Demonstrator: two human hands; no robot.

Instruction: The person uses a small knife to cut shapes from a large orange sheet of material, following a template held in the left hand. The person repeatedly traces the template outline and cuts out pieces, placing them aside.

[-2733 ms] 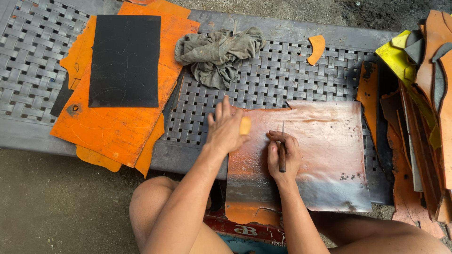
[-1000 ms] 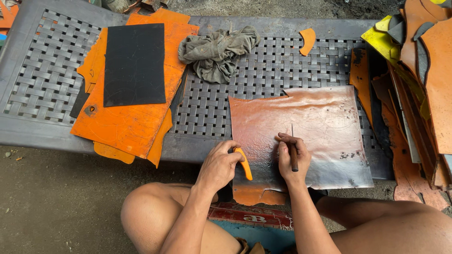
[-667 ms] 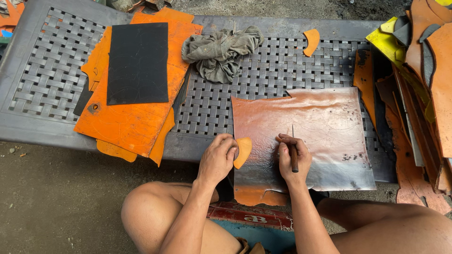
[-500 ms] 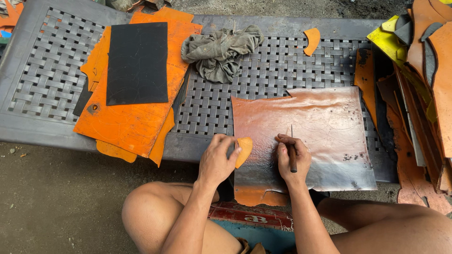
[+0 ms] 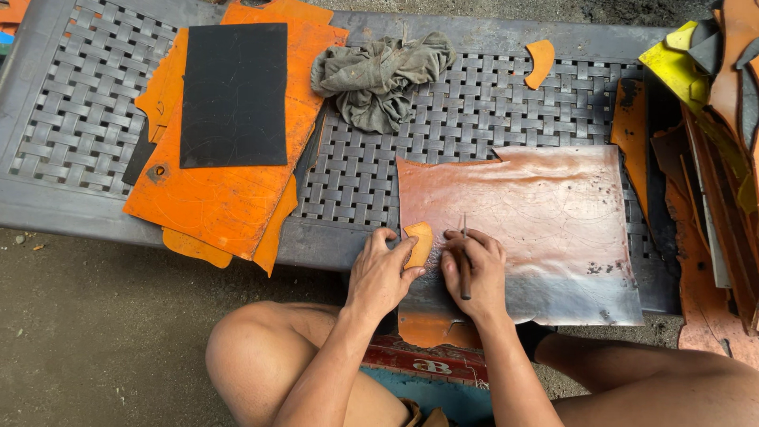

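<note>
My left hand (image 5: 381, 273) pinches a small orange leather piece (image 5: 419, 243) at the near left edge of a shiny brown leather sheet (image 5: 545, 217). That sheet lies flat on a grey woven-pattern table (image 5: 443, 134). My right hand (image 5: 474, 273) rests on the sheet just right of the piece and grips a thin dark cutting tool (image 5: 465, 265), tip pointing away from me. An orange scrap (image 5: 423, 328) sticks out below the sheet's near edge.
A stack of orange leather sheets (image 5: 229, 190) with a black sheet (image 5: 235, 95) on top lies at the left. A crumpled grey-green rag (image 5: 379, 79) and a small orange cutout (image 5: 541, 62) sit at the back. Orange and yellow offcuts (image 5: 704, 103) pile at the right. My bare knees are below.
My left hand lifted the small orange piece off the sheet's middle, brought it to the near edge and turned it flat against the sheet. My right hand kept the tool and slid nearer.
</note>
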